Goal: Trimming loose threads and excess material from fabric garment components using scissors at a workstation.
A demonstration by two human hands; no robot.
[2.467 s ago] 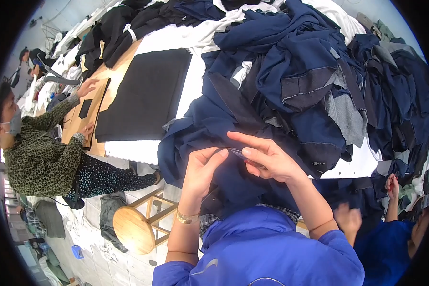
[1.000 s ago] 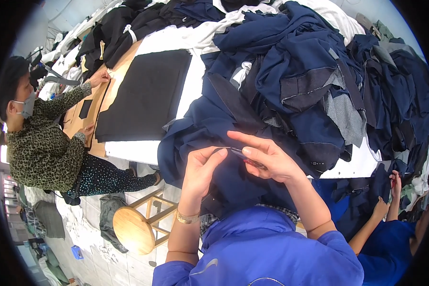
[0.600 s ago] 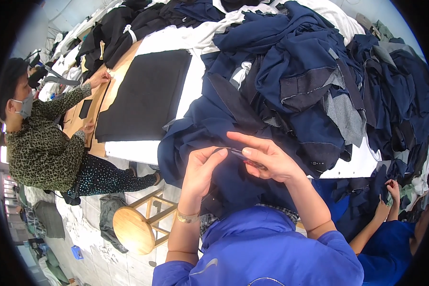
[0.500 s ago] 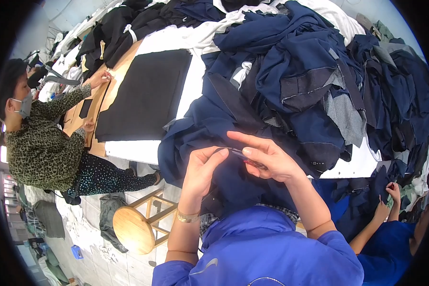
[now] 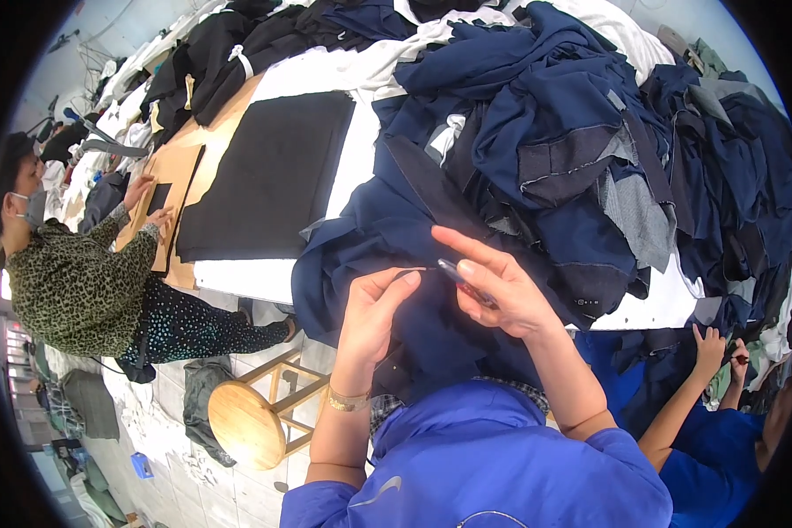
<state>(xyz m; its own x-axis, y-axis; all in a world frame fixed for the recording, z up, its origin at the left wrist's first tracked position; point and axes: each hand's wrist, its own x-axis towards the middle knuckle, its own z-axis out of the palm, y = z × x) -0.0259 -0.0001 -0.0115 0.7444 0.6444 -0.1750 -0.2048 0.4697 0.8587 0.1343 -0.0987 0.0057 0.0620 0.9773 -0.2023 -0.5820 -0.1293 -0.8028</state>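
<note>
My left hand (image 5: 372, 310) pinches a thin dark edge of cloth between thumb and forefinger, in front of the navy fabric (image 5: 361, 233). Small thread snips (image 5: 450, 269) with a dark, partly red body sit in my right hand (image 5: 510, 295). Its forefinger is stretched out while the thumb and other fingers close round the snips. The snips' tip lies just right of my left fingertips, close to the thin edge. My fingers hide most of the tool. Navy cloth hangs below both hands over the table's near side.
A large heap of navy and grey garments (image 5: 537, 114) covers the table's right side. Folded black cloth (image 5: 264, 176) lies at left. A wooden stool (image 5: 246, 424) stands on the floor. One person (image 5: 79, 282) works at left; another person's hand (image 5: 711, 350) shows at right.
My right hand has shifted slightly right, drawing the snips away from my left fingertips. The person at left has brought both hands together over the board; the person at right has raised a hand.
</note>
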